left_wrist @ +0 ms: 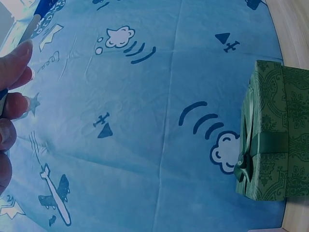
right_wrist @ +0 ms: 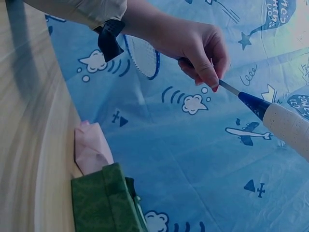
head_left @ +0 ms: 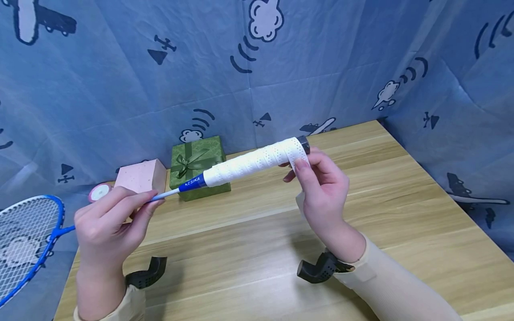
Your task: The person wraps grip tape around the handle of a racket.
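Observation:
A blue and white badminton racket (head_left: 61, 231) is held up over the table, its head at the far left and its handle slanting up to the right. My left hand (head_left: 114, 223) pinches the thin shaft between thumb and fingers. White perforated grip tape (head_left: 253, 161) wraps the handle from the blue cone up to near the black butt end (head_left: 304, 144). At that end my right hand (head_left: 326, 189) pinches the tape strip with its thumb and fingers. In the right wrist view the left hand (right_wrist: 205, 50) grips the shaft below the blue cone (right_wrist: 253, 105).
A green gift box (head_left: 196, 165) with a ribbon bow stands at the back of the wooden table (head_left: 241, 249). Left of it are a pink box (head_left: 140, 176) and a round white and pink spool (head_left: 99, 192). A blue printed cloth (head_left: 120, 89) hangs behind the table.

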A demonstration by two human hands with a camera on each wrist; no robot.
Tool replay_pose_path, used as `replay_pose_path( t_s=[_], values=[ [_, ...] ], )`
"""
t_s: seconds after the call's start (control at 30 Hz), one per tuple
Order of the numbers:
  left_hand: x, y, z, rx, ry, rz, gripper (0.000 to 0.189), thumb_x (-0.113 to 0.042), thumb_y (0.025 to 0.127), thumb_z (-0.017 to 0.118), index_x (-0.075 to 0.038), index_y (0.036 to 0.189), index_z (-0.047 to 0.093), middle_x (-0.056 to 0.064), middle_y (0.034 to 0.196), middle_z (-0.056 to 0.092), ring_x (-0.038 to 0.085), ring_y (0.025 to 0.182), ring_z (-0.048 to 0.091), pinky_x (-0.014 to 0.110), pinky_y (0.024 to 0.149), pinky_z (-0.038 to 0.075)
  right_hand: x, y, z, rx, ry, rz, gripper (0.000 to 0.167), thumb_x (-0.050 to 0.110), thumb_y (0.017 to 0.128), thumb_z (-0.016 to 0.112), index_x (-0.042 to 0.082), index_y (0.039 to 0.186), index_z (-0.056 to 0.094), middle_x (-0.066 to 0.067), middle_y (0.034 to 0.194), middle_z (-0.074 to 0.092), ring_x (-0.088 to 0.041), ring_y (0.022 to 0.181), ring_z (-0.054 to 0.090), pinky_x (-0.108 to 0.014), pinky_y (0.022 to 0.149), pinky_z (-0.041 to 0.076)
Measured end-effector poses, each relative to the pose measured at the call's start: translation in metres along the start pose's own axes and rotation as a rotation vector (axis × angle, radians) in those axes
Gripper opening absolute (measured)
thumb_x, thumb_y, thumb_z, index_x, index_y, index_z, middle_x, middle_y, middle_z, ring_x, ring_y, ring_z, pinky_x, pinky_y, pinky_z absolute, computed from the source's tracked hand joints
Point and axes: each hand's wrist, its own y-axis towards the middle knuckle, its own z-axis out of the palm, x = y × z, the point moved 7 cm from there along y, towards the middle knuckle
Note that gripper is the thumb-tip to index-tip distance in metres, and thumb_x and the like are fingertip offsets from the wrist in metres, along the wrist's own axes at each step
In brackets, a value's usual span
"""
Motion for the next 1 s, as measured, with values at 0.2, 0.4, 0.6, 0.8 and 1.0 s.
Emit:
replay_pose_path(
  t_s=[0.2, 0.4, 0.6, 0.8, 1.0],
  values=[
    [-0.0011, 0.0018, 0.0003, 0.003, -0.033, -0.001, 0.046, -0.036, 0.097, 0.073, 0.003, 0.073, 0.076, 0.005, 0.055, 0.051, 0.01, 0.048, 0.034, 0.018, 0.048, 0.021, 0.0002, 0.0004, 0.0001, -0.001, 0.006, -0.008, 0.038, 0.01, 0.099, 0.069, -0.022, 0.085, 0.053, -0.01, 0.094, 0.068, -0.027, 0.081, 0.071, -0.029, 0.059, 0.056],
    [-0.0019, 0.0017, 0.0012, 0.024, -0.022, -0.004, 0.047, -0.036, 0.098, 0.072, 0.002, 0.073, 0.076, 0.006, 0.057, 0.054, 0.01, 0.048, 0.034, 0.02, 0.047, 0.023, 0.0006, 0.0011, 0.0001, -0.001, 0.004, -0.009, 0.039, 0.011, 0.099, 0.07, -0.022, 0.085, 0.053, -0.01, 0.095, 0.069, -0.027, 0.08, 0.071, -0.029, 0.059, 0.055],
    [-0.0029, 0.0016, 0.0015, 0.042, -0.02, -0.012, 0.046, -0.036, 0.099, 0.071, 0.003, 0.074, 0.076, 0.008, 0.06, 0.06, 0.009, 0.048, 0.034, 0.018, 0.049, 0.023, 0.0015, 0.0013, 0.0007, 0.012, 0.006, -0.001, 0.034, 0.007, 0.098, 0.069, -0.022, 0.086, 0.054, -0.011, 0.096, 0.069, -0.024, 0.082, 0.072, -0.028, 0.06, 0.056],
    [-0.0021, 0.0012, 0.0014, 0.041, -0.023, -0.012, 0.046, -0.036, 0.099, 0.071, 0.002, 0.074, 0.076, 0.009, 0.06, 0.062, 0.009, 0.048, 0.034, 0.017, 0.049, 0.023, 0.0014, 0.0009, -0.0002, 0.006, -0.018, 0.006, 0.033, 0.007, 0.098, 0.068, -0.021, 0.085, 0.055, -0.01, 0.095, 0.068, -0.023, 0.081, 0.072, -0.027, 0.059, 0.055],
    [-0.0014, 0.0001, 0.0, -0.008, -0.035, 0.028, 0.044, -0.035, 0.096, 0.074, 0.002, 0.072, 0.076, 0.01, 0.058, 0.062, 0.01, 0.044, 0.033, 0.018, 0.046, 0.021, 0.0019, 0.0007, -0.0005, -0.004, -0.028, -0.007, 0.039, 0.012, 0.098, 0.07, -0.019, 0.082, 0.054, -0.008, 0.092, 0.067, -0.021, 0.078, 0.07, -0.027, 0.057, 0.054]
  ],
)
